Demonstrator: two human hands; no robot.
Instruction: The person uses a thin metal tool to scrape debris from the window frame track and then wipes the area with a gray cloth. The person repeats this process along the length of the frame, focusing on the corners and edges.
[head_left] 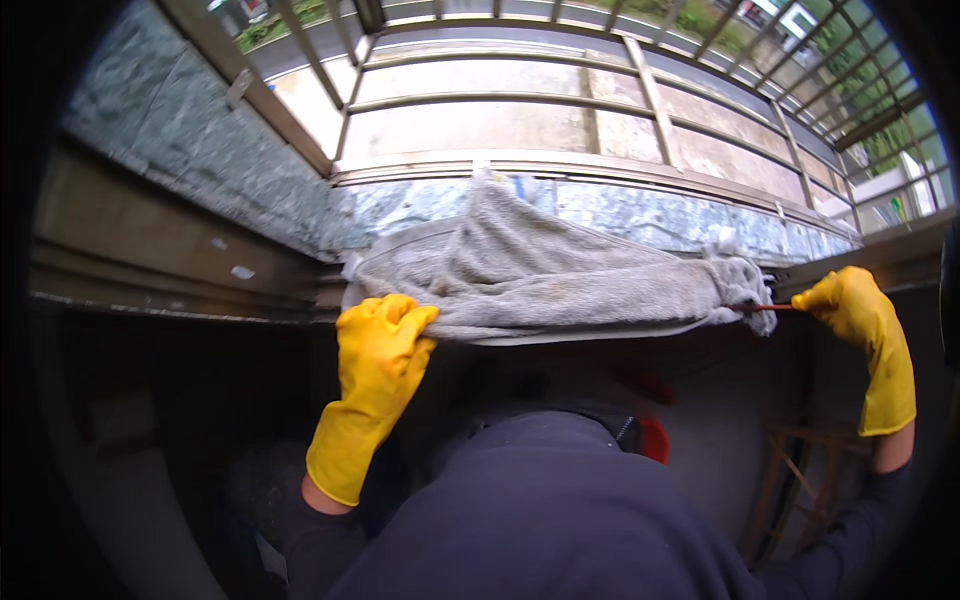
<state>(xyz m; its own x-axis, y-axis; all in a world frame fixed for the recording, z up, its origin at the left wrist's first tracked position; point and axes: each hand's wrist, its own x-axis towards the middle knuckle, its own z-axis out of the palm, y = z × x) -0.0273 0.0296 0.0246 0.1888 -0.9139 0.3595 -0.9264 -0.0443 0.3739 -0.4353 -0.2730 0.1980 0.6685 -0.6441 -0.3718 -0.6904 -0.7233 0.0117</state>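
Observation:
A grey towel-like cloth (580, 275) lies bunched and folded along the window sill, its near edge hanging over the inner side. My left hand (385, 345), in a yellow rubber glove, grips the cloth's near left edge with fingers closed. At the far right my right hand (845, 300), gloved the same way, is closed on a thin red rod (765, 307). The rod's other end goes into the bunched right end of the cloth, where its tip is hidden.
Metal window bars (500, 98) stand beyond the blue-grey stone sill (640, 212). A brown window frame (170, 240) runs along the left. Below, in the dim room, are a red object (653, 440), partly hidden by my body, and a wooden stand (800, 480) at right.

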